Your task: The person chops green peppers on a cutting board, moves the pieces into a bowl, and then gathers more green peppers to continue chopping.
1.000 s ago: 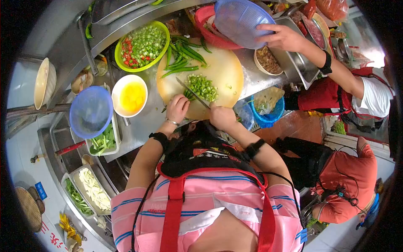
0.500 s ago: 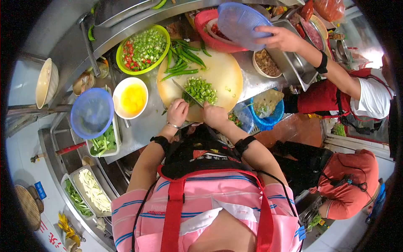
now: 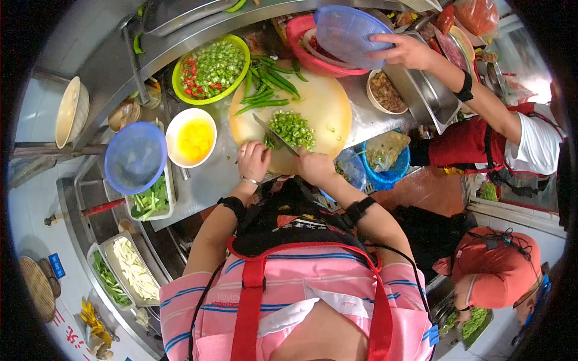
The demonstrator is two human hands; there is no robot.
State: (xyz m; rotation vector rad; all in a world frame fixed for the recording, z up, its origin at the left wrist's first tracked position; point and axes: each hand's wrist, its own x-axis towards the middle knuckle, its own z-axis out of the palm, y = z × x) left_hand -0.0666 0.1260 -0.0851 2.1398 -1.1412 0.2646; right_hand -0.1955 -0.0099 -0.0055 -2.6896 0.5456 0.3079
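Green pepper pieces (image 3: 292,130), cream board (image 3: 326,100)

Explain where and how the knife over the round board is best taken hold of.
Probably grip the knife by its handle end, wrapping around it, coming from the person's near right. The blade points forward and left, beside the chopped green peppers; the right hand covers the handle end, hiding its exact shape.
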